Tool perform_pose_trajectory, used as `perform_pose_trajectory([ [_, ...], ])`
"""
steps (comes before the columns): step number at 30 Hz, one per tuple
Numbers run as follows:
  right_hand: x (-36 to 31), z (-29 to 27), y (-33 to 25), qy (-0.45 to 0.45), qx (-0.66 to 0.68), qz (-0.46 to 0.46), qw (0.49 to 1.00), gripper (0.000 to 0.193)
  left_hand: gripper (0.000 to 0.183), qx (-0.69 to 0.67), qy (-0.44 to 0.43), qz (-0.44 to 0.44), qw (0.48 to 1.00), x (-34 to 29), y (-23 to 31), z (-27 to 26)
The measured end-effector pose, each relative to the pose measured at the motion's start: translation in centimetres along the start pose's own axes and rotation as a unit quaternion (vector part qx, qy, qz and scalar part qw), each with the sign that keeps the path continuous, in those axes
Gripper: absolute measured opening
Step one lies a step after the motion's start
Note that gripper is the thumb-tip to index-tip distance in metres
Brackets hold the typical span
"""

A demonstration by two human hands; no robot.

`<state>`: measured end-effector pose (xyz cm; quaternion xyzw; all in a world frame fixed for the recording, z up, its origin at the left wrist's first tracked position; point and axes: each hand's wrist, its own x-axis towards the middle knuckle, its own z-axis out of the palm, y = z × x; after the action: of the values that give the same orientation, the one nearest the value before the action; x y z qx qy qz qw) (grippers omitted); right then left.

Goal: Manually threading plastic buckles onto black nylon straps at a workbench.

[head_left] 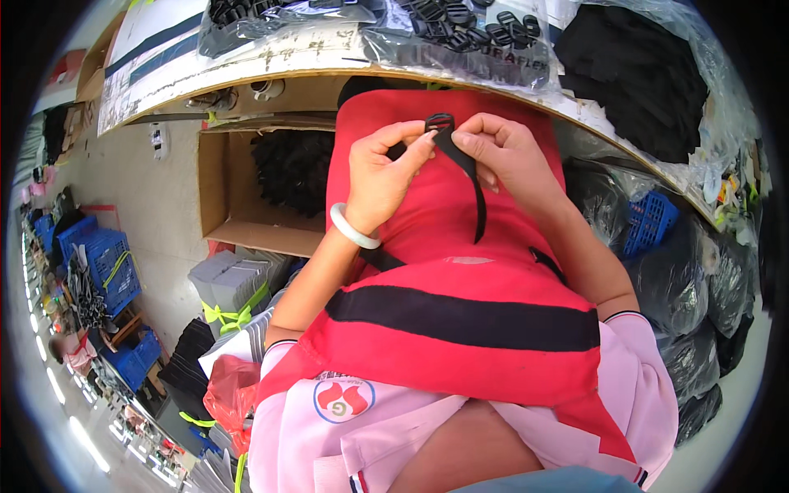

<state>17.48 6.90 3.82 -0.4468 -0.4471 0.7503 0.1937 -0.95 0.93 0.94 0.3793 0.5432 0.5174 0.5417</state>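
Observation:
A small black plastic strap buckle is pinched between the thumb and fingers of my left hand, above my red apron. Through it runs a black webbing strap, whose loose end hangs down over the apron. My right hand grips this strap close to the buckle, thumb and forefinger pressed together. A pale bangle circles my left wrist. Both hands are level with the table's front edge.
On the table ahead lie bags of black buckles and a heap of black fabric pieces. An open cardboard box of black items sits below at left. Dark plastic bags and a blue basket crowd the right.

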Motion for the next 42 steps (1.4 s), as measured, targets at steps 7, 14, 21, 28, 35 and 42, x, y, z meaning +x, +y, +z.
perform_pose_trajectory([
  [7,1.0,0.5,0.7,0.016,0.146,0.013,0.989,0.019,0.019,0.161,0.008,0.168,0.972,0.4,-1.5,-0.2],
  [14,2.1,0.6,1.9,0.031,0.107,-0.042,0.993,0.022,0.017,0.240,-0.017,0.278,0.930,1.0,-1.8,-1.1],
  [21,1.9,1.3,3.5,0.040,-0.006,-0.155,0.987,0.017,0.025,-0.183,-0.018,-0.173,0.967,0.7,-2.0,-0.5],
  [28,0.0,1.6,0.5,0.064,-0.051,-0.106,0.991,0.014,0.022,-0.149,0.031,-0.067,0.986,0.4,-2.0,-0.1],
  [35,0.5,0.8,1.5,0.048,-0.053,-0.016,0.997,0.017,0.016,-0.045,0.057,0.026,0.997,-0.6,-1.6,0.3],
  [42,1.1,1.1,1.8,0.027,0.010,0.000,1.000,0.017,0.015,-0.022,0.071,0.090,0.993,-0.8,-1.7,0.2],
])
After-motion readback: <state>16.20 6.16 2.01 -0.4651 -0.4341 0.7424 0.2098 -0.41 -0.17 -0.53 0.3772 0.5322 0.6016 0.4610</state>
